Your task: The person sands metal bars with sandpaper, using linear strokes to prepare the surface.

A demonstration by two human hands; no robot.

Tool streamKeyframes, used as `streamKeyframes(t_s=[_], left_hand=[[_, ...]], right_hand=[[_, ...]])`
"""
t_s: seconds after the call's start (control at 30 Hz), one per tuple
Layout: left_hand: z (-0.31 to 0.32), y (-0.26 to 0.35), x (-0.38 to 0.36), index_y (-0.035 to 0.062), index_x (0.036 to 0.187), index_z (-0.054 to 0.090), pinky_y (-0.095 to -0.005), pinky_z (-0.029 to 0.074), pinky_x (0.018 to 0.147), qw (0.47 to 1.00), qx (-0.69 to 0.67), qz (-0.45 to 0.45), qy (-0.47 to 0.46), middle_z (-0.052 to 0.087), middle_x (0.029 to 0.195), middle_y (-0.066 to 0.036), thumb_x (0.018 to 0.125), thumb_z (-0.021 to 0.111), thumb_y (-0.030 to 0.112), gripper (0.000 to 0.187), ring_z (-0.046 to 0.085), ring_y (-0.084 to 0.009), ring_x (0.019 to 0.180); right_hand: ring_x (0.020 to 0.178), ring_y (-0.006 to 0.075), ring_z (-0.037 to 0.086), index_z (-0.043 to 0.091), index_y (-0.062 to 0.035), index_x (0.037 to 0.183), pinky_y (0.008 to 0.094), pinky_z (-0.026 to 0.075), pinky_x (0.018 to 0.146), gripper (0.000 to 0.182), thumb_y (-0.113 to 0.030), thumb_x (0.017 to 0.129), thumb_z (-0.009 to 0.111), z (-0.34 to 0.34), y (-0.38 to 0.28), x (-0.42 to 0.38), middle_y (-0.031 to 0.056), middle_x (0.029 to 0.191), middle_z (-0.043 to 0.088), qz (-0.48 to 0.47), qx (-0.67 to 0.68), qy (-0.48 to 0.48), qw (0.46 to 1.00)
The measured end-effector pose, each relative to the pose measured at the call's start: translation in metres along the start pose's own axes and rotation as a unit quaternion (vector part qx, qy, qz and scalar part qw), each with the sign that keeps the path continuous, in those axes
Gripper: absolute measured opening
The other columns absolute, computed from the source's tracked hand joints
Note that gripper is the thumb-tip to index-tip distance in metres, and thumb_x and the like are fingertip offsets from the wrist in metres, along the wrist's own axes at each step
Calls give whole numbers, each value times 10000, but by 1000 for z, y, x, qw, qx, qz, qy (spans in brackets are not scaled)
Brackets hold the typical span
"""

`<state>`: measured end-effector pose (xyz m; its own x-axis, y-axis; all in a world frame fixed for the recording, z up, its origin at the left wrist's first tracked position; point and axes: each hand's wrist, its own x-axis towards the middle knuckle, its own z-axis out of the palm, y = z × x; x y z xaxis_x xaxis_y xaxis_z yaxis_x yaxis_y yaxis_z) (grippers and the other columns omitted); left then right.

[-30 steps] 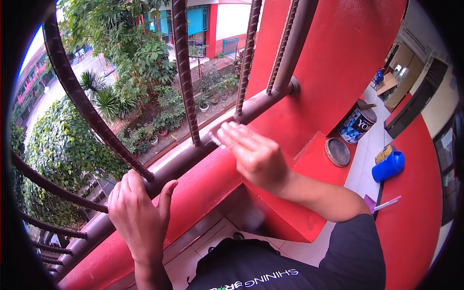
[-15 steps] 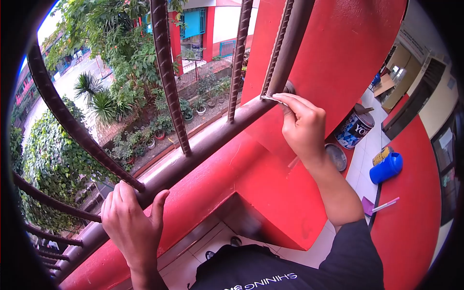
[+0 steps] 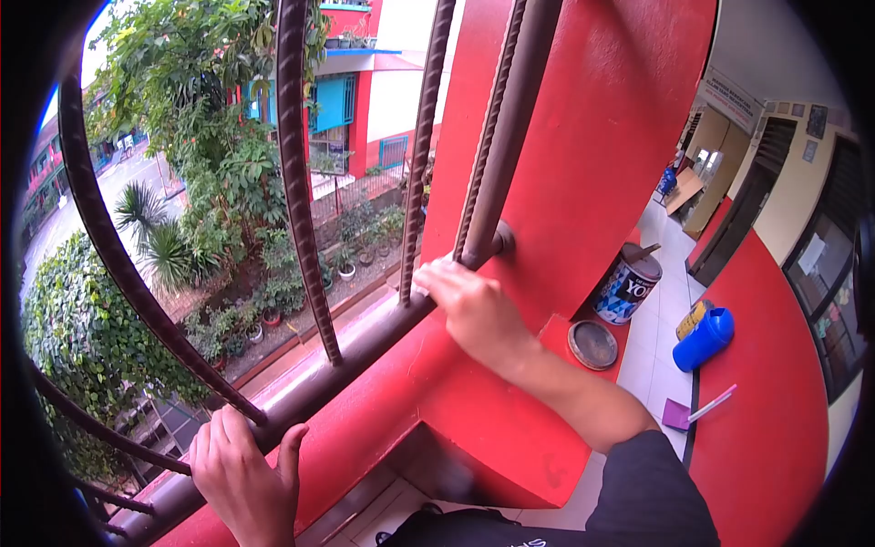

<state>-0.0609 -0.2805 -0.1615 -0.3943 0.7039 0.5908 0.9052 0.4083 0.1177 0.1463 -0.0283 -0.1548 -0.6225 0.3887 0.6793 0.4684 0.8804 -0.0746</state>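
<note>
A brown metal railing pipe [image 3: 365, 351] runs diagonally up to the red pillar, with ridged vertical bars [image 3: 301, 182] rising from it. My left hand [image 3: 239, 469] grips the pipe at lower left, fingers curled over its far side and thumb lying apart along the near side. Farther up, my right hand [image 3: 478, 310] bends over the pipe beside a bar's foot, just short of the corner post [image 3: 515, 137]. Its fingers are pinched together and slightly blurred. A thin pale folded piece [image 3: 420, 288] shows at the fingertips, mostly covered by them.
Behind my right arm stand a paint can [image 3: 627, 284] and a round lid [image 3: 592, 345] beside the red pillar [image 3: 565, 164]. A blue bottle [image 3: 704, 339] and a purple dustpan-like piece [image 3: 676, 415] rest on the right by a red ledge [image 3: 775, 383]. Plants lie beyond the bars.
My right hand has moved down along the pipe, away from the corner post to the neighbouring bar, still pinching the pale piece. My left hand keeps its grip. The view has turned slightly right.
</note>
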Motion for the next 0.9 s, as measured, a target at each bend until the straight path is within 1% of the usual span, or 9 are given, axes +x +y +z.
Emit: streamKeyframes(t_s=[0.03, 0.1, 0.2, 0.3, 0.33, 0.57, 0.63, 0.8, 0.9], left_hand=[[0, 0, 2, -17, 911, 515, -490, 418, 811, 1000, 8, 13, 18, 535, 889, -193, 891, 681, 610, 649, 547, -418, 884], [1, 0, 3, -14, 904, 508, -487, 415, 799, 1000, 3, 7, 21, 524, 873, -188, 899, 666, 619, 653, 543, -414, 870], [1, 0, 1, -8, 891, 497, -486, 414, 793, 1000, -5, 2, 8, 509, 854, -183, 906, 641, 646, 669, 535, -409, 848], [0, 1, 1, -8, 891, 498, -485, 415, 790, 1000, 1, -2, 5, 512, 853, -183, 905, 641, 648, 672, 537, -409, 848], [0, 0, 2, -8, 891, 498, -485, 415, 790, 1000, 0, -1, 4, 512, 853, -183, 905, 641, 648, 672, 537, -409, 848], [0, 0, 3, -9, 898, 503, -488, 415, 792, 1000, -7, -2, 4, 517, 857, -186, 904, 649, 637, 662, 537, -412, 854], [0, 0, 2, -8, 899, 504, -487, 414, 793, 1000, -5, -4, -6, 516, 860, -185, 904, 651, 633, 658, 536, -412, 857], [1, -1, 3, -6, 896, 502, -485, 411, 796, 1000, 2, -6, -9, 515, 879, -181, 895, 687, 594, 627, 534, -408, 871], [0, 1, 2, -7, 893, 501, -484, 413, 800, 1000, 15, -12, -15, 518, 880, -180, 887, 706, 580, 622, 535, -409, 869]], right_hand=[[1216, 327, 676, 720, -17, 1194, 437, 543, 1079, 364, 61, 874, 564, 7, -9, -3, 166, 1238, 725, -44, -42, 10, 998], [1216, 324, 674, 722, -12, 1166, 427, 548, 1072, 334, 52, 878, 566, 0, -5, -1, 156, 1248, 722, -3, 13, 1, 1000], [1202, 310, 679, 722, -18, 1134, 419, 565, 1047, 303, 46, 877, 574, -5, -3, 5, 148, 1232, 724, 61, -14, -14, 998], [1173, 306, 687, 724, -35, 1106, 413, 587, 997, 284, 34, 877, 570, 5, -7, 4, 139, 1198, 726, -8, -30, -14, 999], [1141, 315, 691, 721, -42, 1096, 418, 593, 945, 282, 26, 876, 558, -1, -1, 9, 129, 1160, 728, 32, 42, -34, 998], [1032, 311, 715, 716, -78, 1068, 428, 599, 869, 235, -20, 877, 593, -8, 5, 15, 101, 1062, 733, -3, 60, -23, 998], [1018, 327, 717, 735, -78, 1063, 442, 599, 849, 242, -19, 880, 588, 0, 28, 17, 108, 1072, 741, 30, 50, -33, 998], [1135, 310, 710, 750, -78, 1152, 419, 601, 941, 343, 18, 879, 567, -11, -12, 4, 114, 1192, 747, 18, 0, -13, 1000], [1204, 295, 686, 741, -78, 1219, 413, 592, 989, 413, 48, 873, 553, -3, 14, -4, 132, 1248, 731, 25, 41, 13, 999]])
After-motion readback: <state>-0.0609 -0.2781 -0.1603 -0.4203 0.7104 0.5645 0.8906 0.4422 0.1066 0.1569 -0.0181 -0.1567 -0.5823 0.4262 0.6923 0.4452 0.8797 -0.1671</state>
